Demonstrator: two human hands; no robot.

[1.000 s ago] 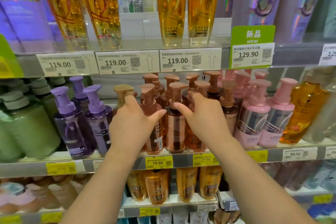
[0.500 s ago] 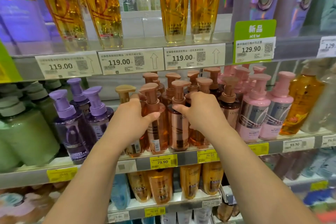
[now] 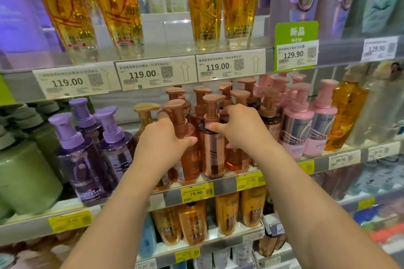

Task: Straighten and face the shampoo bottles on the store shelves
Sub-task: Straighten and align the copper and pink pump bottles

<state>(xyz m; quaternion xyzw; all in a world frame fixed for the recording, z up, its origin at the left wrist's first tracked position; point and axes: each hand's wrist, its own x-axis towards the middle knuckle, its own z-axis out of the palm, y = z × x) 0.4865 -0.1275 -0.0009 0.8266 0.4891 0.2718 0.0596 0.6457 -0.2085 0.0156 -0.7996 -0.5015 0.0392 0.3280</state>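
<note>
A cluster of rose-gold pump bottles stands in the middle of the middle shelf (image 3: 218, 188). My left hand (image 3: 162, 144) wraps around the front amber-rose pump bottle (image 3: 188, 159) at its shoulder. My right hand (image 3: 238, 126) grips the shiny rose-gold bottle (image 3: 213, 153) beside it, thumb on its collar and fingers behind its pump neck. Both bottles stand upright at the shelf's front edge, touching each other. More rose-gold pump bottles (image 3: 244, 94) crowd behind, partly hidden by my hands.
Purple pump bottles (image 3: 87, 159) and green ones (image 3: 24, 172) stand to the left, pink pump bottles (image 3: 306, 129) to the right. Tall amber bottles (image 3: 205, 6) fill the shelf above; orange bottles (image 3: 192, 223) sit below. Price tags line each shelf edge.
The view has risen and come slightly closer. My left hand slid lower around its bottle; my right hand shifted onto the shiny bottle's collar and pump neck.
</note>
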